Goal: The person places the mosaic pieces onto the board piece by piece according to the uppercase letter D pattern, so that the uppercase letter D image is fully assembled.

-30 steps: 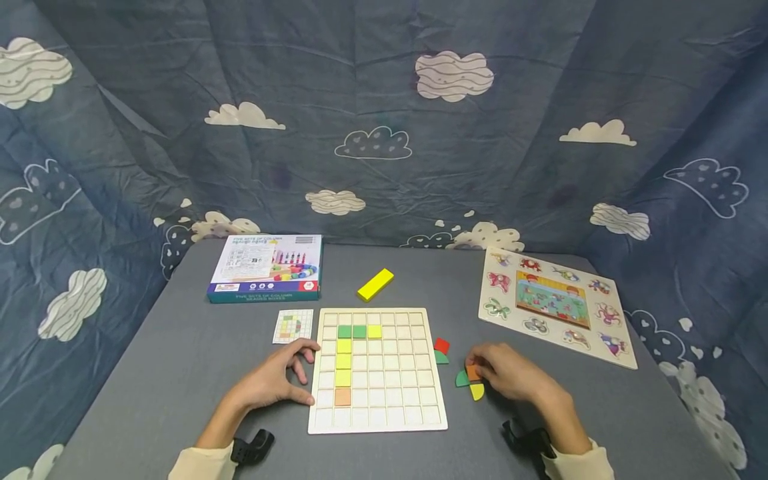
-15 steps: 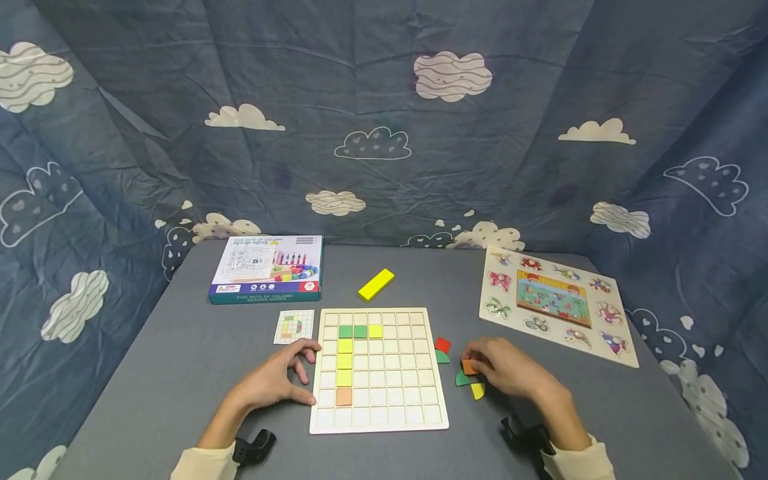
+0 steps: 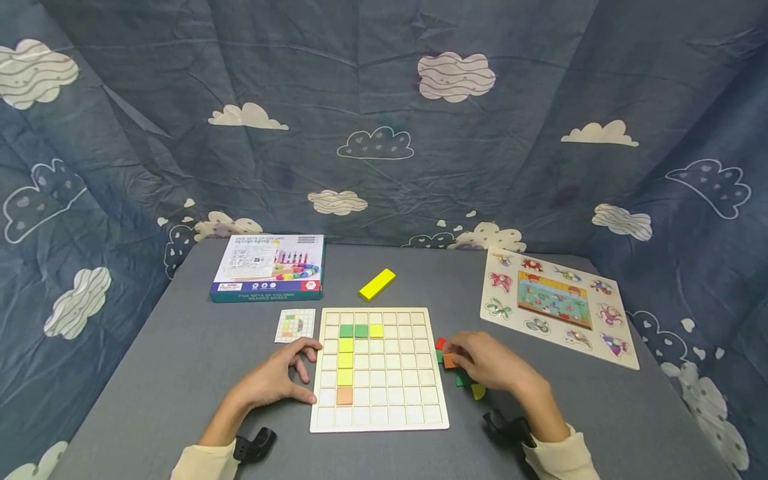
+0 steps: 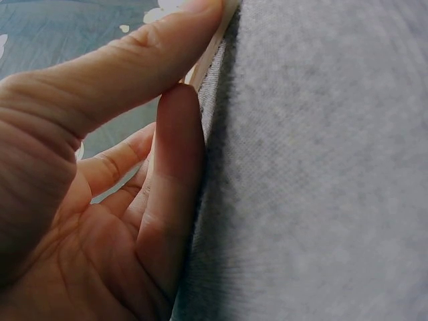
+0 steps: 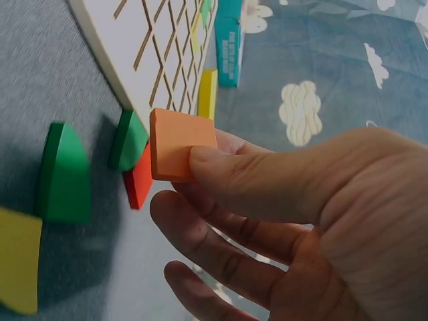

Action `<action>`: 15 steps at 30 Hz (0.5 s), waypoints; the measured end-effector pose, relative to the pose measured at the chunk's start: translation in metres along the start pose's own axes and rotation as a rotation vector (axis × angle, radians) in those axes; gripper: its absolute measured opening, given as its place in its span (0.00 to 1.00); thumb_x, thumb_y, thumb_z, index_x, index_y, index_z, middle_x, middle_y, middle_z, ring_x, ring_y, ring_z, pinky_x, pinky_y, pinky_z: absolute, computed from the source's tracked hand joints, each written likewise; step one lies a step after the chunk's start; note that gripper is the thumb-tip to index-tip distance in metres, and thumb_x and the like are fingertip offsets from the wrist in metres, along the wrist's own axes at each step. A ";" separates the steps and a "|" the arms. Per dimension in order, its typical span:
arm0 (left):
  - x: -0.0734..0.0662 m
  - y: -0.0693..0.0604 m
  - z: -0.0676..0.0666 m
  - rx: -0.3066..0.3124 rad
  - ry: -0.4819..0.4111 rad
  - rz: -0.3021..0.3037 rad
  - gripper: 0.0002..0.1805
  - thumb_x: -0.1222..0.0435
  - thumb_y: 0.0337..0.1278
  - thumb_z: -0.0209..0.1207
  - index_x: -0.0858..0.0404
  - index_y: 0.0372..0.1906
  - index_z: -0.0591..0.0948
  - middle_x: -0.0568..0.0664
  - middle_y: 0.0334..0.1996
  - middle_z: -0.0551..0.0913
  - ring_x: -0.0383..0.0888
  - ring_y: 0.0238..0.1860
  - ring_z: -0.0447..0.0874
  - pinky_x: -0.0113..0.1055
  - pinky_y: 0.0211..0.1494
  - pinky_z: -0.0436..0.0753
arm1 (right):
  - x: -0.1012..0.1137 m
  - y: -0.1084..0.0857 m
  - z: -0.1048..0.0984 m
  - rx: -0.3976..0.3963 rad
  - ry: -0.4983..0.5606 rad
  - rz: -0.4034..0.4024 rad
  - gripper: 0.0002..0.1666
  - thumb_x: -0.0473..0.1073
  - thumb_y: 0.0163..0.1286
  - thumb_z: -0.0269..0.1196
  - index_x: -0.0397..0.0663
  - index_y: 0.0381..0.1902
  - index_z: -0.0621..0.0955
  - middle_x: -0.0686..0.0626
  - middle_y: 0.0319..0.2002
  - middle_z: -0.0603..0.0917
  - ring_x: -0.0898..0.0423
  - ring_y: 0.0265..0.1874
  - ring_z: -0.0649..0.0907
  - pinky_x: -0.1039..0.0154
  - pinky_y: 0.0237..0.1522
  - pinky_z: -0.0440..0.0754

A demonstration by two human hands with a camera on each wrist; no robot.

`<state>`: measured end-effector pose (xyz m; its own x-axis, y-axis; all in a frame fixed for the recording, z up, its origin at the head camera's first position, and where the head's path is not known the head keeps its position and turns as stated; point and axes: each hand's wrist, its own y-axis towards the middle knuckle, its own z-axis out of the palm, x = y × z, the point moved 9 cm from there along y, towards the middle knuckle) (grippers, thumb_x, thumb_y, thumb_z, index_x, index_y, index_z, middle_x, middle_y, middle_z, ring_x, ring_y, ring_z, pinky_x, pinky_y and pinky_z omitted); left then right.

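Note:
My right hand [image 3: 491, 360] pinches an orange square tile [image 5: 177, 144] between thumb and fingers, lifted just off the board's right edge. Below it in the right wrist view lie a green quarter-round piece [image 5: 63, 177], a yellow rounded piece [image 5: 19, 257], another green piece [image 5: 127, 140] and a red piece [image 5: 138, 179]. My left hand [image 3: 277, 377] rests with thumb and fingertips spread along the left edge of the wooden grid board [image 3: 396, 383]. Green, yellow and orange tiles sit in some of its cells, among them an orange tile [image 3: 345, 396] low in the second column.
A pattern card [image 3: 295, 325] lies left of the board. Behind it stands a toy box [image 3: 267, 268]. One yellow block [image 3: 377, 285] lies beyond the board. At the right is a picture puzzle board [image 3: 561, 307] on the grey table [image 3: 198, 373]. A cloud-print cloth [image 3: 384, 80] hangs behind.
My right hand has picked the orange tile up from beside the green and yellow pieces and carried it left toward the board. The left hand stays at the board's edge.

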<state>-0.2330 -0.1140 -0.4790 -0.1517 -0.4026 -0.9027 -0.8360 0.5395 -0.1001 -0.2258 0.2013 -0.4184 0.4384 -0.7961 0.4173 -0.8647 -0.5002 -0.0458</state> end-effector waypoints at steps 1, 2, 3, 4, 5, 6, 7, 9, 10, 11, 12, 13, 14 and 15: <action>0.000 0.000 0.000 0.001 0.000 -0.001 0.45 0.68 0.32 0.81 0.65 0.62 0.71 0.56 0.48 0.74 0.43 0.34 0.79 0.30 0.49 0.73 | 0.001 0.001 0.001 0.000 0.001 -0.003 0.05 0.33 0.69 0.63 0.45 0.41 0.84 0.56 0.32 0.81 0.66 0.29 0.74 0.65 0.34 0.76; 0.000 0.000 0.000 0.002 -0.001 -0.002 0.45 0.68 0.32 0.81 0.65 0.63 0.71 0.56 0.48 0.74 0.43 0.34 0.79 0.30 0.49 0.73 | 0.003 0.003 0.002 0.001 0.002 -0.006 0.05 0.33 0.69 0.63 0.45 0.41 0.84 0.56 0.32 0.81 0.66 0.29 0.74 0.65 0.34 0.76; 0.000 0.000 0.000 0.004 -0.002 -0.003 0.45 0.68 0.33 0.81 0.65 0.63 0.71 0.56 0.48 0.74 0.43 0.34 0.79 0.30 0.49 0.73 | 0.004 0.004 0.002 -0.002 -0.003 -0.017 0.05 0.33 0.69 0.63 0.45 0.41 0.84 0.56 0.32 0.81 0.66 0.29 0.74 0.65 0.34 0.76; 0.000 0.000 0.000 0.005 -0.002 -0.005 0.45 0.68 0.33 0.81 0.65 0.63 0.71 0.56 0.48 0.74 0.43 0.34 0.79 0.30 0.49 0.73 | 0.006 0.005 0.003 -0.004 -0.003 -0.026 0.05 0.33 0.69 0.63 0.45 0.41 0.84 0.56 0.32 0.81 0.66 0.29 0.74 0.64 0.34 0.76; 0.000 0.000 0.001 0.006 -0.003 -0.006 0.45 0.68 0.33 0.81 0.65 0.63 0.71 0.56 0.48 0.74 0.43 0.34 0.79 0.30 0.49 0.73 | 0.008 0.006 0.003 -0.006 -0.003 -0.034 0.05 0.33 0.69 0.63 0.45 0.41 0.84 0.56 0.32 0.81 0.65 0.29 0.74 0.64 0.35 0.76; 0.000 0.000 0.001 0.006 -0.004 -0.007 0.45 0.68 0.33 0.81 0.66 0.63 0.71 0.56 0.48 0.74 0.43 0.34 0.79 0.30 0.49 0.73 | 0.009 0.007 0.004 -0.009 -0.005 -0.043 0.05 0.33 0.69 0.63 0.45 0.41 0.84 0.56 0.32 0.81 0.65 0.29 0.74 0.64 0.35 0.76; -0.001 0.000 0.000 0.006 -0.003 -0.008 0.45 0.69 0.33 0.81 0.66 0.63 0.71 0.56 0.48 0.74 0.43 0.34 0.79 0.30 0.48 0.73 | 0.011 0.008 0.004 -0.011 -0.007 -0.051 0.05 0.33 0.69 0.63 0.45 0.41 0.84 0.57 0.32 0.81 0.65 0.29 0.74 0.64 0.35 0.76; -0.001 0.000 0.000 0.004 0.000 -0.008 0.46 0.69 0.33 0.81 0.66 0.63 0.71 0.56 0.48 0.74 0.43 0.34 0.79 0.30 0.48 0.73 | 0.014 0.010 0.005 -0.017 -0.014 -0.065 0.05 0.34 0.69 0.64 0.46 0.40 0.84 0.57 0.32 0.81 0.65 0.29 0.74 0.64 0.35 0.76; -0.001 0.000 0.000 0.003 0.001 -0.009 0.46 0.68 0.33 0.81 0.66 0.63 0.71 0.56 0.48 0.74 0.43 0.34 0.79 0.30 0.48 0.73 | 0.015 0.011 0.005 -0.015 -0.012 -0.063 0.05 0.34 0.70 0.63 0.47 0.40 0.84 0.57 0.32 0.81 0.65 0.30 0.75 0.63 0.36 0.76; -0.001 0.000 0.000 0.002 0.002 -0.010 0.46 0.68 0.33 0.81 0.66 0.63 0.71 0.56 0.48 0.74 0.43 0.34 0.79 0.30 0.48 0.73 | 0.017 0.012 0.006 -0.013 -0.013 -0.064 0.05 0.34 0.70 0.63 0.48 0.40 0.84 0.57 0.32 0.81 0.65 0.30 0.75 0.63 0.36 0.76; -0.001 0.000 0.000 0.001 0.003 -0.011 0.46 0.68 0.33 0.81 0.66 0.63 0.71 0.56 0.48 0.74 0.43 0.34 0.79 0.30 0.48 0.73 | 0.018 0.013 0.006 -0.012 -0.014 -0.064 0.05 0.34 0.70 0.63 0.48 0.40 0.84 0.57 0.33 0.82 0.65 0.30 0.75 0.63 0.37 0.77; -0.001 0.000 0.000 0.000 0.005 -0.010 0.46 0.68 0.33 0.81 0.66 0.63 0.71 0.56 0.48 0.74 0.43 0.34 0.79 0.30 0.48 0.73 | 0.019 0.014 0.006 -0.009 -0.013 -0.063 0.05 0.34 0.70 0.63 0.48 0.40 0.84 0.57 0.33 0.82 0.65 0.30 0.75 0.63 0.37 0.77; -0.001 0.001 -0.001 0.000 0.005 -0.009 0.46 0.68 0.33 0.81 0.66 0.63 0.71 0.56 0.48 0.74 0.43 0.34 0.79 0.30 0.48 0.73 | 0.021 0.015 0.007 -0.006 -0.010 -0.061 0.05 0.34 0.70 0.63 0.48 0.40 0.84 0.57 0.33 0.82 0.65 0.30 0.75 0.63 0.37 0.77; -0.001 0.001 -0.001 0.000 0.003 -0.007 0.46 0.68 0.33 0.81 0.66 0.63 0.71 0.56 0.48 0.74 0.43 0.34 0.79 0.30 0.48 0.73 | 0.022 0.016 0.007 -0.004 -0.008 -0.058 0.05 0.34 0.70 0.63 0.48 0.40 0.84 0.57 0.33 0.82 0.65 0.30 0.75 0.63 0.36 0.77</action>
<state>-0.2338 -0.1138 -0.4779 -0.1470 -0.4085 -0.9008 -0.8373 0.5362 -0.1065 -0.2284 0.1728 -0.4164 0.4900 -0.7682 0.4120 -0.8385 -0.5445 -0.0180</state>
